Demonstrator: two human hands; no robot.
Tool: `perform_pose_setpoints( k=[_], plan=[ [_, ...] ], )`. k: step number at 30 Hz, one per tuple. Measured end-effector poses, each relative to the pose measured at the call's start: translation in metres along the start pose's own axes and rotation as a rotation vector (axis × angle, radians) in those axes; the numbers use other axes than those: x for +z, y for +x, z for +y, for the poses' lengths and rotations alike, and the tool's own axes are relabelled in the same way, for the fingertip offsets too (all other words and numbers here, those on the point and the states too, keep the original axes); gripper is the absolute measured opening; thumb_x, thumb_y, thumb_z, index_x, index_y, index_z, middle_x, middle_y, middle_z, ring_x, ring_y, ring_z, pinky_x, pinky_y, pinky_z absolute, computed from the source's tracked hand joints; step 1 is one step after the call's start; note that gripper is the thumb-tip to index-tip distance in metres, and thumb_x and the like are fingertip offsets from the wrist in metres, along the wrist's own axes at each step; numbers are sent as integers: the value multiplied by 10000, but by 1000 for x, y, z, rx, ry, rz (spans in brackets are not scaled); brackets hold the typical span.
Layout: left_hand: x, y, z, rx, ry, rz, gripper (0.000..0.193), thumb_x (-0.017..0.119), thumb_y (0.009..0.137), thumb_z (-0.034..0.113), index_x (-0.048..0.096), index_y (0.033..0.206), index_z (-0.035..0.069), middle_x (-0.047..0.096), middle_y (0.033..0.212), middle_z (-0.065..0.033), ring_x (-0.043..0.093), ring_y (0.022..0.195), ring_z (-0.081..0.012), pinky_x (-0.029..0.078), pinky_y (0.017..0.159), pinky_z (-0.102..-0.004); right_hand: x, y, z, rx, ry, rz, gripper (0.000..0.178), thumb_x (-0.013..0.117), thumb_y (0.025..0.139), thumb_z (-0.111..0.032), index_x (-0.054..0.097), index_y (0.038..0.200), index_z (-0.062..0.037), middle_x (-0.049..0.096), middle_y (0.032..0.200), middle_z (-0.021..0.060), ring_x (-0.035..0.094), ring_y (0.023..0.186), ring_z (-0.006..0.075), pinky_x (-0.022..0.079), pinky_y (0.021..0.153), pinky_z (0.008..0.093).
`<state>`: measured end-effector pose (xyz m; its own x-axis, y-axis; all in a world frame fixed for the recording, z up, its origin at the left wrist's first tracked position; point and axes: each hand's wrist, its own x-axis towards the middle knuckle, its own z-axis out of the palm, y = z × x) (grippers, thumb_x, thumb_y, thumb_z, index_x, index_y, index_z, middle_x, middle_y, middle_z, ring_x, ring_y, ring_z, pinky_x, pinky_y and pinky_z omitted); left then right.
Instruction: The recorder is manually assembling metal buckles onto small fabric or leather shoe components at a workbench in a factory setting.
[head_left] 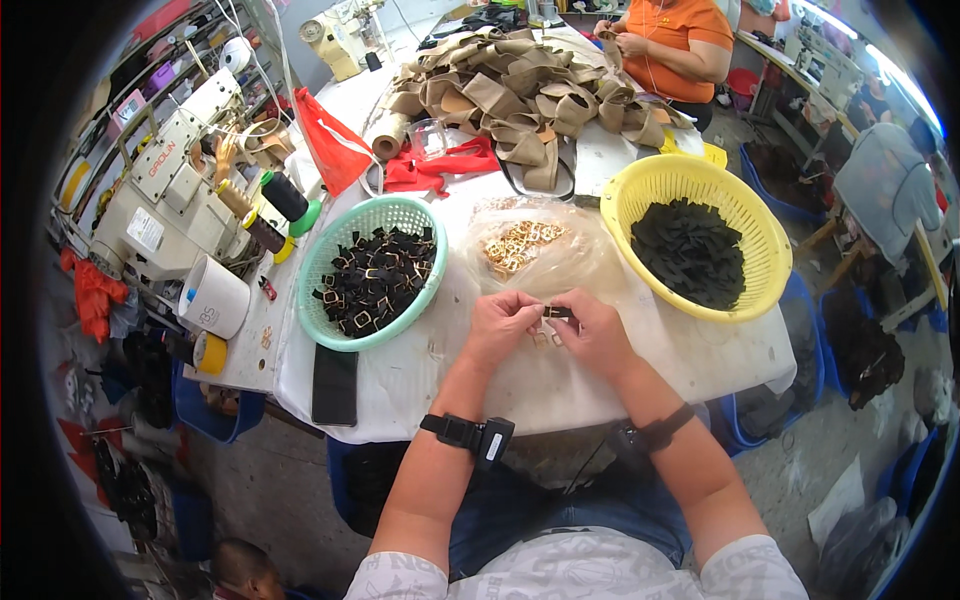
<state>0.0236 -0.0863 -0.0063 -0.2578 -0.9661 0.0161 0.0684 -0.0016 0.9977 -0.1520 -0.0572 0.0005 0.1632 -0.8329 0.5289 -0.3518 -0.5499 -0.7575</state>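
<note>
My left hand (500,328) and my right hand (594,334) meet over the table, fingers pinched together. Between their fingertips is a short black strap (563,312) with a small gold buckle at its end. Just below lie a few loose gold buckles (557,341). Beyond my hands sits a clear plastic bag (478,262) holding many gold buckles (522,243). A mint-green basket (437,290) on the left holds black straps fitted with gold buckles (372,280). The yellow basket (770,285) on the right holds plain black strips (688,255).
A dark phone (334,386) lies at the table's near left edge. Tan fabric pieces (520,90) are heaped at the back, near a person in orange (680,38). Sewing machines (165,190), thread cones (285,197) and a white bucket (216,297) stand left. Blue bins (790,350) flank the table.
</note>
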Motion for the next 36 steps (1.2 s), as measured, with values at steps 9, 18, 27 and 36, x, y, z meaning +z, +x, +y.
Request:
perform_pose_setpoints(
  k=[9, 18, 27, 36],
  plan=[
    [-9, -2, 5, -6, -49, -139, 162, 587, 861, 21, 667, 974, -62, 673, 802, -75, 613, 718, -109, 499, 679, -226, -1, 0, 5, -19, 35, 18, 206, 683, 759, 18, 599, 943, -18, 589, 812, 88, 602, 624, 186, 484, 555, 282],
    [-10, -4, 7, -72, -112, -147, 179, 583, 868, 30, 660, 997, -66, 674, 829, -72, 616, 728, -105, 501, 687, -225, 0, -2, 6, -31, 47, 25, 213, 691, 758, 12, 602, 948, -20, 589, 820, 95, 606, 632, 200, 490, 566, 290],
    [-3, -3, 5, -35, -108, -120, 111, 653, 823, 25, 657, 923, -22, 664, 806, -34, 585, 688, -68, 463, 627, -194, 2, -2, 6, -52, 27, 24, 224, 697, 756, 3, 613, 963, -21, 593, 816, 102, 610, 652, 220, 493, 587, 300],
    [-1, -1, 3, -88, 14, 47, 45, 674, 814, 37, 651, 848, 20, 628, 738, 15, 527, 609, -30, 409, 543, -175, 3, -3, 12, 337, 389, -47, 130, 655, 830, -35, 626, 945, 19, 621, 751, 40, 560, 607, 84, 468, 553, 244]
  ],
)
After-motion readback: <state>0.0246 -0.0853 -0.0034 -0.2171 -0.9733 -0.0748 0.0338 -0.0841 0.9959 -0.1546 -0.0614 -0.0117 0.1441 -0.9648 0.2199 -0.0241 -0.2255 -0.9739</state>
